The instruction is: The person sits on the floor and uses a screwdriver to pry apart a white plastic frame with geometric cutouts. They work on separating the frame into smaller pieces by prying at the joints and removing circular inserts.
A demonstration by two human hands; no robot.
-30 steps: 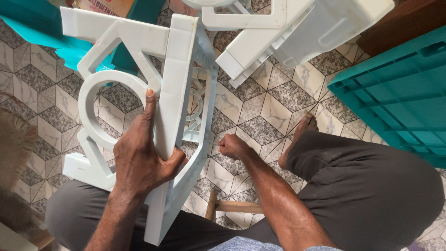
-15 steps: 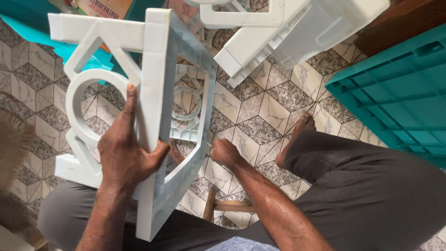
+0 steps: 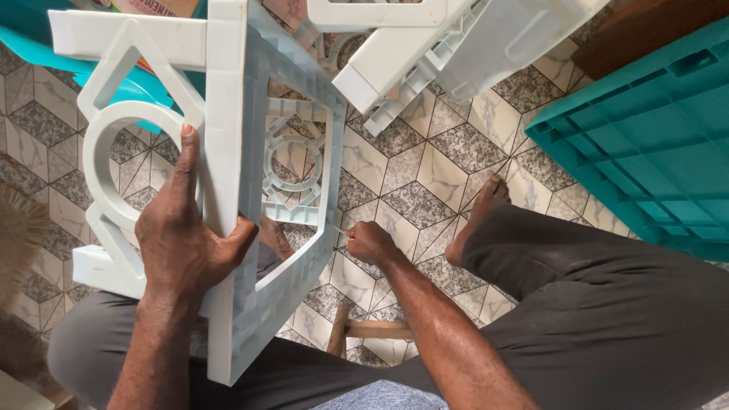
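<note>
Both hands hold: left hand (image 3: 186,243) clasps white frame (image 3: 228,152); right hand (image 3: 368,241) pinches blade (image 3: 339,230).

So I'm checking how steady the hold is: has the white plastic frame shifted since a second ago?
Yes. The white plastic frame, held by the left hand, has slid leftward and turned to show more of its inside, judged against the floor tiles.

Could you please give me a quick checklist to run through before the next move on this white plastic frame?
1. Left hand grips the white plastic frame firmly, thumb wrapped round its bar: ok.
2. Frame braced on the lap: ok.
3. Right hand closed on a thin blade-like tool at the frame's edge: ok; what kind of tool: cannot tell.
4. Left fingers away from the tool tip: ok.
5. Bare foot on the tiled floor, apart from the tool: ok.
6. Second white frame leaves working room: ok.
</note>
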